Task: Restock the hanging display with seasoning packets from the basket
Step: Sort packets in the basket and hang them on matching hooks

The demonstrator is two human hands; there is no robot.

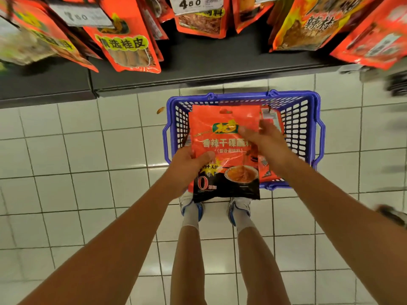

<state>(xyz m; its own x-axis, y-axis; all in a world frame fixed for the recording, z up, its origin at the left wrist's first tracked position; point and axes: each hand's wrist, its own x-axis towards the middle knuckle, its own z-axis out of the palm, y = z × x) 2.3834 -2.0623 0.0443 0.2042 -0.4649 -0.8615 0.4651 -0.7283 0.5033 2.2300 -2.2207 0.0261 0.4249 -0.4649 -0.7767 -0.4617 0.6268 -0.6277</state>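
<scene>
Now the left hand (pixel 187 164) holds a red and black seasoning packet (pixel 224 150) by its lower left side, thumb on the front — right above the blue basket (pixel 308 119) on the white tile floor (pixel 77 161). Over the packet's right side lies the right hand (pixel 264 139), fingers out and loose, and more red packets hang on the display (pixel 132 45) up top

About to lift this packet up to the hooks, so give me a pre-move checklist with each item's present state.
1. Left hand grips the seasoning packet at its lower left edge, thumb on the front: ok.
2. Right hand rests on the packet's right side; whether its fingers pinch it: cannot tell.
3. Packet faces front, top edge up: ok.
4. Hang hole at the top edge is free: cannot tell.
5. Basket stands on the floor ahead of the feet, more packets inside: ok.
6. Free hook on the hanging display: cannot tell, hooks out of frame.
</scene>
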